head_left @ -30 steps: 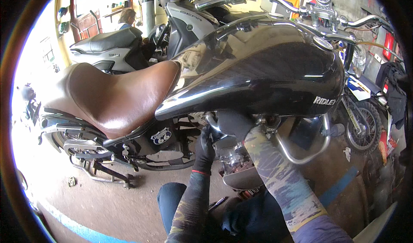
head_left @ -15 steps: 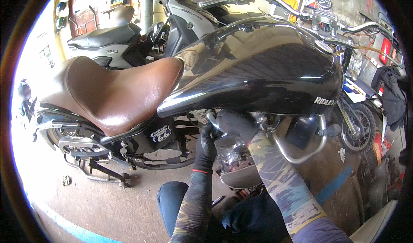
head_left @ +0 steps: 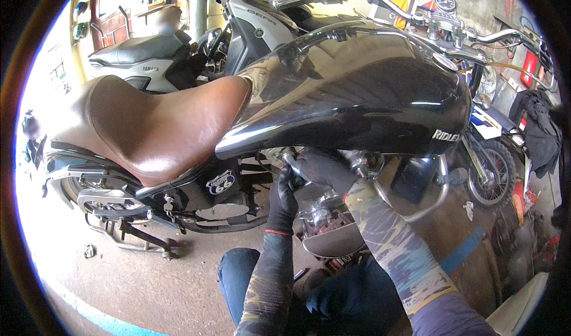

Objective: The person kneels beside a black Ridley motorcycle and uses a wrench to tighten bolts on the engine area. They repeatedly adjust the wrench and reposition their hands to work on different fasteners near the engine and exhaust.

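A black motorcycle with a glossy tank (head_left: 363,104) and brown leather seat (head_left: 160,122) stands in front of me. Under the tank's lower edge, my gloved left hand (head_left: 284,196) is closed around a small chrome part (head_left: 288,160). My gloved right hand (head_left: 324,169) reaches in from the right at the same spot, its fingertips against that part and partly hidden, so I cannot make out its full grip. The chrome engine (head_left: 321,229) sits below both hands, above my bent knees.
A grey scooter (head_left: 250,32) stands behind, with a person (head_left: 168,20) beside it. A dirt bike (head_left: 488,172) with a dark jacket (head_left: 529,127) over it is at the right. A stand (head_left: 128,235) is under the rear. A curved frame bar (head_left: 425,208) juts out right of my hands.
Both hands stay at the chrome part; my right hand's fingers have shifted slightly leftward around it. The motorcycle appears a little higher and further left as the view shifts.
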{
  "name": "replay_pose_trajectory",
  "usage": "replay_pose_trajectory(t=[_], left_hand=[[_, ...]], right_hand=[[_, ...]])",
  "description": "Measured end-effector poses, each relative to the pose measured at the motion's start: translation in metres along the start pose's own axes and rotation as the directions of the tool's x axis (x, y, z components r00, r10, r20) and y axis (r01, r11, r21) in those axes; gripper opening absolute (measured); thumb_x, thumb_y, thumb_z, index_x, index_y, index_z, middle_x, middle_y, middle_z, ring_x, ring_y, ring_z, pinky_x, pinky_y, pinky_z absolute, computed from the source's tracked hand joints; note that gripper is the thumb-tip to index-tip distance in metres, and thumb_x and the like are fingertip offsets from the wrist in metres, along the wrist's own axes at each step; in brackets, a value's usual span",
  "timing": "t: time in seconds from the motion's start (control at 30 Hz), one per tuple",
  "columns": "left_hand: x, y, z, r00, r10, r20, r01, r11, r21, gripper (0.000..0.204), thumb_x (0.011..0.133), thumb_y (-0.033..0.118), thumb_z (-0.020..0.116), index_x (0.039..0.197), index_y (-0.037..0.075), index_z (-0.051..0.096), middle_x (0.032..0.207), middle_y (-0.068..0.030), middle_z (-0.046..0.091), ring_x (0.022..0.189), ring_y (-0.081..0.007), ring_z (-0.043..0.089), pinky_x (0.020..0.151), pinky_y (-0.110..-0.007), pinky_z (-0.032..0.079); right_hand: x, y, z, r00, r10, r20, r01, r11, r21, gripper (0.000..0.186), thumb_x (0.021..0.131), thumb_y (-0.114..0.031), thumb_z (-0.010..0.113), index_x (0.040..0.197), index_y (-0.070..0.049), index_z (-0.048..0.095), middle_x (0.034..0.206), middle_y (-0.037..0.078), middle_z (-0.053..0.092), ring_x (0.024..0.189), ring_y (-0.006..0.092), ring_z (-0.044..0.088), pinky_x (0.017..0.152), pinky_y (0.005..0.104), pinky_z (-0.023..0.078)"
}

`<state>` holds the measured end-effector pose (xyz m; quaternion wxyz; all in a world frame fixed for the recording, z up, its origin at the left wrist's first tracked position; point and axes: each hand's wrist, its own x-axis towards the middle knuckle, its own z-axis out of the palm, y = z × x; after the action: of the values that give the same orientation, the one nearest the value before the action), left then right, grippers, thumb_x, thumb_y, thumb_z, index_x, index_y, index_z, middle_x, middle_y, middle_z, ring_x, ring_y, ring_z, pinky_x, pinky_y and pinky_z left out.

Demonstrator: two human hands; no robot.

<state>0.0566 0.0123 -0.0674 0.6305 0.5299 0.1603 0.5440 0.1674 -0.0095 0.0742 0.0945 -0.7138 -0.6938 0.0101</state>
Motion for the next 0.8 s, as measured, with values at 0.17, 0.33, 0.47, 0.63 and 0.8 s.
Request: replay_pose_trajectory(t=[0.17, 0.33, 0.47, 0.63, 0.8], left_hand=[[-0.004, 0.014, 0.001, 0.998, -0.057, 0.041, 0.063, 0.986, -0.154, 0.060, 0.109, 0.045, 0.033, 0.134, -0.004, 0.057, 0.126, -0.0143, 0.065, 0.110, -0.0204, 0.064, 0.099, -0.036, 0.049], [-0.001, 0.013, 0.002, 1.000, -0.013, 0.018, 0.013, 1.000, 0.024, 0.067, 0.108, 0.050, 0.026, 0.139, -0.003, 0.054, 0.131, -0.0134, 0.063, 0.117, -0.0215, 0.061, 0.103, -0.037, 0.046], [0.003, 0.010, -0.006, 0.994, -0.029, 0.109, 0.030, 1.000, -0.008, 0.069, 0.109, 0.050, 0.021, 0.136, -0.002, 0.056, 0.128, -0.0108, 0.065, 0.116, -0.0202, 0.060, 0.100, -0.038, 0.046], [0.000, 0.054, -0.027, 0.932, 0.258, 0.255, -0.360, 0.571, 0.738, 0.042, 0.103, 0.028, 0.042, 0.124, -0.003, 0.060, 0.120, -0.0260, 0.064, 0.110, -0.0463, 0.060, 0.095, -0.047, 0.047], [-0.036, 0.160, -0.057, 0.957, -0.242, -0.157, 0.289, 0.795, 0.534, 0.043, 0.095, 0.007, 0.049, 0.137, 0.001, 0.057, 0.140, -0.0198, 0.057, 0.121, -0.0328, 0.060, 0.103, -0.040, 0.047]], right_hand=[[-0.001, 0.002, -0.002, 0.997, 0.014, 0.073, -0.015, 1.000, 0.020, 0.067, 0.104, -0.055, 0.036, 0.109, 0.003, 0.070, 0.109, 0.025, 0.070, 0.101, 0.0442, 0.065, 0.097, 0.0510, 0.046], [0.002, 0.001, 0.006, 0.994, -0.102, -0.028, 0.101, 0.995, -0.020, 0.064, 0.105, -0.051, 0.036, 0.110, 0.005, 0.068, 0.100, 0.028, 0.069, 0.101, 0.0459, 0.064, 0.096, 0.0511, 0.047], [-0.004, -0.010, -0.002, 0.998, 0.058, 0.003, -0.058, 0.998, 0.011, 0.059, 0.103, -0.049, 0.041, 0.108, 0.002, 0.069, 0.108, 0.025, 0.069, 0.103, 0.0436, 0.064, 0.097, 0.0506, 0.047], [-0.068, -0.044, -0.007, 0.837, -0.190, -0.513, 0.273, 0.958, 0.090, 0.032, 0.094, -0.029, 0.062, 0.109, -0.001, 0.069, 0.105, 0.020, 0.068, 0.098, 0.0382, 0.067, 0.093, 0.0476, 0.050], [-0.163, -0.056, 0.118, 0.874, 0.107, -0.473, 0.189, 0.824, 0.535, 0.023, 0.091, -0.019, 0.068, 0.105, 0.000, 0.066, 0.102, 0.018, 0.067, 0.093, 0.0357, 0.067, 0.084, 0.0446, 0.052]])
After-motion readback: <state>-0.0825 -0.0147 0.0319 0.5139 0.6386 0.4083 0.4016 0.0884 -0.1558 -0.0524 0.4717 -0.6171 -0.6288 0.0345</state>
